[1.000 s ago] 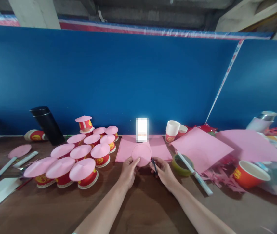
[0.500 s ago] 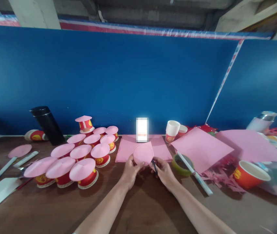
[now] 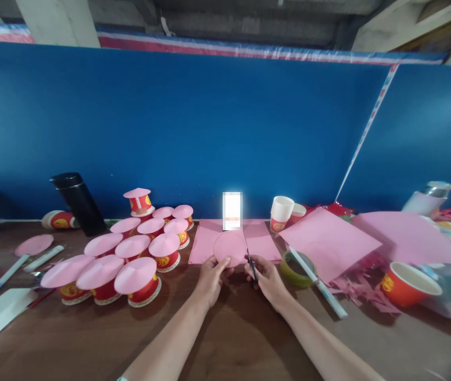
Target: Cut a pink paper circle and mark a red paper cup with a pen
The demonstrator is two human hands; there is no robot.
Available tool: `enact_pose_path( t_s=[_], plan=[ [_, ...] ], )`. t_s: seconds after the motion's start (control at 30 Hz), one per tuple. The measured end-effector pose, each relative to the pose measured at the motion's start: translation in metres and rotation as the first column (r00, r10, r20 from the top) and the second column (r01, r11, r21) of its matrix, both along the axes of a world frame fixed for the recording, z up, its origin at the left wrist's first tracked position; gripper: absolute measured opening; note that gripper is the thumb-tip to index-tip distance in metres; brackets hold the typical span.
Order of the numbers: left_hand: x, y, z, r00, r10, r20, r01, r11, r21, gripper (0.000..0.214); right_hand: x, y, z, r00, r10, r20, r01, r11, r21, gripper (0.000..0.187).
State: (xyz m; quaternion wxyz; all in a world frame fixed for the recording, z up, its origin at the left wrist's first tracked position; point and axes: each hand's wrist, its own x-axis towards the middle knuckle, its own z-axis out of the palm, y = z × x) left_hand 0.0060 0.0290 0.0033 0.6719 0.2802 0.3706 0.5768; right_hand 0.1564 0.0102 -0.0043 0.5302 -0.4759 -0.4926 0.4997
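Between thumb and fingers, my left hand [image 3: 212, 280] pinches a piece of pink paper [image 3: 229, 247] with a drawn or cut round outline. My right hand [image 3: 264, 278] is closed around a pair of dark scissors [image 3: 251, 264], their blades pointing up at the paper's right edge. Whether the blades touch the paper I cannot tell. Behind the held piece lies a stack of pink sheets [image 3: 205, 241], with a bright phone [image 3: 232, 211] upright at its back.
Several red cups with pink cone tops [image 3: 135, 275] stand at left, beside a black flask [image 3: 78, 203]. At right are a tape roll [image 3: 297, 269], a utility knife [image 3: 321, 288], a large pink sheet [image 3: 331, 241], white cups [image 3: 282, 209] and an orange paper cup [image 3: 408, 286]. A blue panel [image 3: 225, 121] rises behind.
My left hand has shifted the pink paper slightly left, away from the scissors, and its right side now shows a rounder edge. The scissors have hardly moved.
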Motion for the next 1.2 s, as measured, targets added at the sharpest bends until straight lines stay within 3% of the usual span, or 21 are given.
enact_pose_path(
  t_s=[0.5,0.77,1.2],
  plan=[
    [-0.002,0.003,-0.003,0.987,0.113,0.112,-0.112,0.994,-0.022,0.018,-0.001,-0.005,0.004,0.999,0.052,0.011,-0.052,0.998,0.033,0.050],
    [-0.003,0.004,-0.004,0.989,0.085,0.125,-0.086,0.996,0.009,0.018,-0.005,-0.010,0.013,0.997,0.072,-0.027,-0.070,0.996,0.048,0.047],
    [-0.002,0.003,-0.001,0.982,0.108,0.154,-0.108,0.994,-0.009,0.019,-0.003,-0.008,0.009,0.997,0.073,-0.012,-0.072,0.997,0.040,0.050]
  ],
)
